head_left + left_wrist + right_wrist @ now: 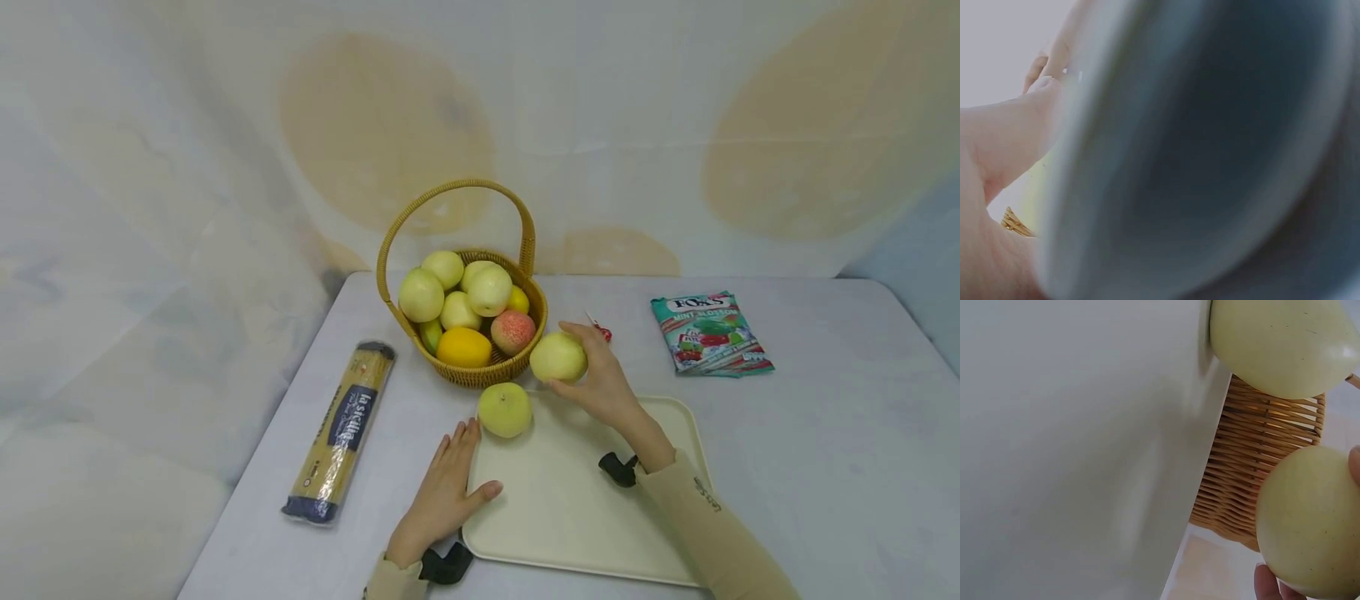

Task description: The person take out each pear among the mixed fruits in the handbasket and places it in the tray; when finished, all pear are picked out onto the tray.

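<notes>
My right hand [600, 385] grips a pale yellow-green apple [558, 357] between thumb and fingers, above the far edge of the cream tray [577, 500]. In the right wrist view this held apple [1313, 522] appears beside the wicker basket [1254, 462]. A second pale apple [505, 410] sits at the tray's far left corner. Along the tray's left edge lies my left hand [444, 492], fingers straight and thumb spread, fingertips close to that second apple; whether they touch it I cannot tell. A large dark blurred shape hides most of the left wrist view.
Behind the tray stands the handled basket [480, 379], filled with pale apples, a peach [513, 332] and yellow fruit [464, 347]. A spaghetti pack [341, 433] lies at the left. Toward the right back are a candy bag [709, 335] and a small red item [604, 332].
</notes>
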Tool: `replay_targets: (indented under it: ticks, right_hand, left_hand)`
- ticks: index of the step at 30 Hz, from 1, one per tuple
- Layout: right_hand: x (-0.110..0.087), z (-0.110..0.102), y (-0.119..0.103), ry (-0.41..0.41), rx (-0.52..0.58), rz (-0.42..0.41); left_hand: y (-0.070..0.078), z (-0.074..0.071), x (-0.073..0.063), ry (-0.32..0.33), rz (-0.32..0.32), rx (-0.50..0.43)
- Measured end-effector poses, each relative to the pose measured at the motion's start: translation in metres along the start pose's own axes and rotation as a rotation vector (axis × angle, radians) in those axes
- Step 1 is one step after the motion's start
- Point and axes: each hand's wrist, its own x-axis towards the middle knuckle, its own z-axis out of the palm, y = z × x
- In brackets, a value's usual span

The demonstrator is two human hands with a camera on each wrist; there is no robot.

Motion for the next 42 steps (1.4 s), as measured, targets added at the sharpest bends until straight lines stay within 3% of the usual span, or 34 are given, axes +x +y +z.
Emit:
replay_targets:
  ticks: [18,26,42]
  right_hand:
    - [-0.021,-0.002,0.002,-0.082,-0.048,0.007]
    - [-0.025,-0.002,0.005,-0.095,-0.059,-0.051]
    - [-0.032,-0.005,0.007,-0.145,-0.076,-0.066]
  left_hand:
    - [-0.002,0.000,0.000,0.008,0.005,0.003]
    - [-0.002,0.001,0.001,0.002,-0.001,0.006]
    - [0.000,0.000,0.001,0.001,-0.001,-0.001]
